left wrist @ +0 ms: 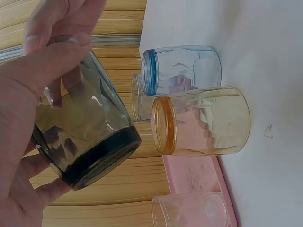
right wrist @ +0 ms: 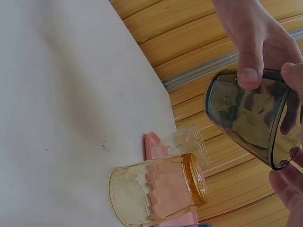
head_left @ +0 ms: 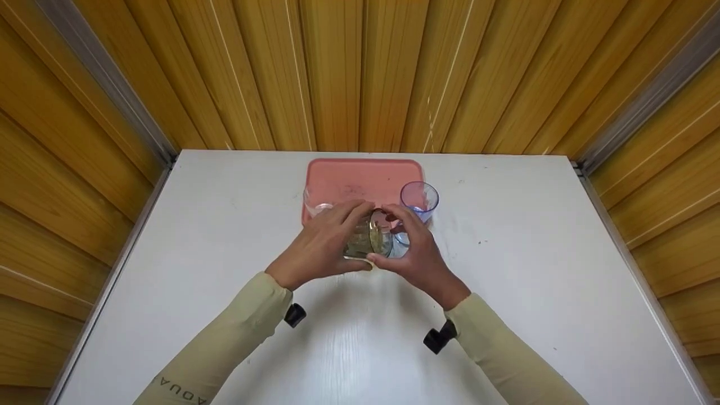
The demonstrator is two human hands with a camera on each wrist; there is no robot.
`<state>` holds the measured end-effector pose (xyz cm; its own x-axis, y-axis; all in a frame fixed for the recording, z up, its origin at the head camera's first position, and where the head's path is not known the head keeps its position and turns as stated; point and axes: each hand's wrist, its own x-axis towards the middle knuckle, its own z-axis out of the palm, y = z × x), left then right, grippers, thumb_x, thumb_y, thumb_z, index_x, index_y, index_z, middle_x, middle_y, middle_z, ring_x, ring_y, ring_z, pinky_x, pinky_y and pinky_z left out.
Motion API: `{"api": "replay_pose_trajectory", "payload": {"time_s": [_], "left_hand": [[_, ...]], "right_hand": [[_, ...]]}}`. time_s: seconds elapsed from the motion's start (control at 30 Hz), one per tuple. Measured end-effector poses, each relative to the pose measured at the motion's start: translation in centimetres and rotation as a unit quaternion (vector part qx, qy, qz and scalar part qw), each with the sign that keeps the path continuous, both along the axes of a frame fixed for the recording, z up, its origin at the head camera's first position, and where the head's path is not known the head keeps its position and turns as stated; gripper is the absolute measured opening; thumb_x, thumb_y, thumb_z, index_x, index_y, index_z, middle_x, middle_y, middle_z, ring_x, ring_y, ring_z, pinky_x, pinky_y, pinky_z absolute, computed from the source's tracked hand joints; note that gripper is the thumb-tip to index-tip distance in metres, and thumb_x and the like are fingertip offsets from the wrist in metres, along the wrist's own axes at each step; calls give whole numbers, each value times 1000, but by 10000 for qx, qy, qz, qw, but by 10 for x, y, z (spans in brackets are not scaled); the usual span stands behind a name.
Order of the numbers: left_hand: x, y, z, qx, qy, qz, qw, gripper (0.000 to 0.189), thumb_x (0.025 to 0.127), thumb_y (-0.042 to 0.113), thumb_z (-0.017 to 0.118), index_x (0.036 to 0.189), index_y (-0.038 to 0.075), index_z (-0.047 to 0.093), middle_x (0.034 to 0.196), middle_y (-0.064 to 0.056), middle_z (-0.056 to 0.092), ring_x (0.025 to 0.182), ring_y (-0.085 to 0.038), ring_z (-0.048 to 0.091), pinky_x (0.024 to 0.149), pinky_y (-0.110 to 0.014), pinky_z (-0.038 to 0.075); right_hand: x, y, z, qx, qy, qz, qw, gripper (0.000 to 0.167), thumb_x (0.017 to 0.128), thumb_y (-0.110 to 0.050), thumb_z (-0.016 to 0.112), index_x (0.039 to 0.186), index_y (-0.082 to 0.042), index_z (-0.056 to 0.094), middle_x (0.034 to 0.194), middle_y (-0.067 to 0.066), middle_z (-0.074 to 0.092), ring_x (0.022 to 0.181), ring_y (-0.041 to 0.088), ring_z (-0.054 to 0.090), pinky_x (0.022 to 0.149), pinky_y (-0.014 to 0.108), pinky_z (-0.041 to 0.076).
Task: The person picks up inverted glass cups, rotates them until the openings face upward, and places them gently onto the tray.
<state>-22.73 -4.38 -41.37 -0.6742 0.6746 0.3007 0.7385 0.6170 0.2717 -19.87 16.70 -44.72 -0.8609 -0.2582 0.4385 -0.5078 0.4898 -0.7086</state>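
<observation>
A smoky dark glass cup (head_left: 358,243) is held off the table between both hands, tilted on its side. My left hand (head_left: 320,244) grips it from the left, thumb below and fingers over the top. From the right, my right hand (head_left: 419,253) pinches it near the end facing that way, its thumb at the lower edge. An amber cup (left wrist: 208,123) stands just beyond, thick ring uppermost. Beside it is a blue cup (left wrist: 187,71). On the tray's right part stands a cup with a purple-blue rim (head_left: 419,197); a clear cup (left wrist: 189,210) is on its left.
A pink tray (head_left: 365,169) lies at the far edge of the white table (head_left: 506,236). Wood-patterned panels (head_left: 360,73) rise behind the table and at both sides.
</observation>
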Motion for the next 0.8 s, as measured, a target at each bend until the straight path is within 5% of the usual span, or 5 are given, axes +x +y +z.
{"api": "replay_pose_trajectory", "payload": {"time_s": [0.33,0.8], "left_hand": [[4,5,0,-80,248,205,9995,94,69,60,78,145,20,37,142,4,48,132,-14,45,112,-41,39],[4,5,0,94,65,160,9998,88,72,59,76,141,20,38,137,4,50,122,-12,52,106,-37,46]], "right_hand": [[4,-2,4,58,-147,-188,9997,80,74,-39,83,139,-13,43,138,-5,49,117,12,49,94,36,53],[6,0,3,-5,-845,-264,9961,95,71,-45,84,147,-25,31,143,-6,44,126,12,44,108,44,44]]}}
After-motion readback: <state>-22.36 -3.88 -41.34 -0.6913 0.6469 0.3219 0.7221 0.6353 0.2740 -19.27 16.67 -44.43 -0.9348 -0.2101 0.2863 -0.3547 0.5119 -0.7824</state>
